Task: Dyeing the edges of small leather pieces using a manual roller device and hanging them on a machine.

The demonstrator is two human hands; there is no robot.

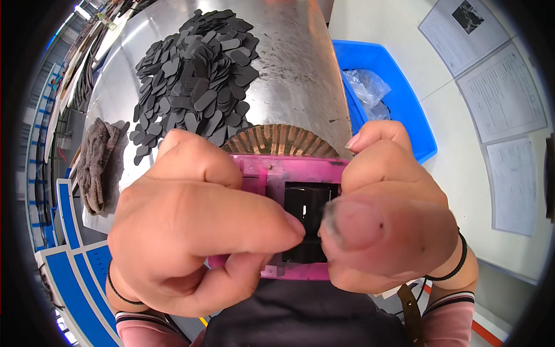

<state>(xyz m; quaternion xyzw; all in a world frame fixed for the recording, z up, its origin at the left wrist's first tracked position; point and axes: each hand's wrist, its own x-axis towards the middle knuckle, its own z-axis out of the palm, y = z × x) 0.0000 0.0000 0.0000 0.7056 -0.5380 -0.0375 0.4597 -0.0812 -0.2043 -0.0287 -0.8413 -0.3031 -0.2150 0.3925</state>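
A pink flat frame (303, 166) is held up close in front of me, with a rectangular window in its middle. Inside the window sits a glossy black piece (303, 214). My left hand (191, 225) grips the frame's left side, its thumb reaching over to the window's left edge. On the right side my right hand (387, 214) holds the frame, fingers curled, thumb raised by the window's right edge. Part of the frame is hidden behind both hands. Just beyond it shows the curved edge of a brown, ribbed round thing (280, 139).
A heap of dark grey oval pads (199, 75) lies on the metal table (295, 52). A crumpled brown cloth (95, 165) rests at the table's left. To the right stands a blue bin (399, 75) with clear plastic bags (367, 87) in it, beside a white wall with sheets.
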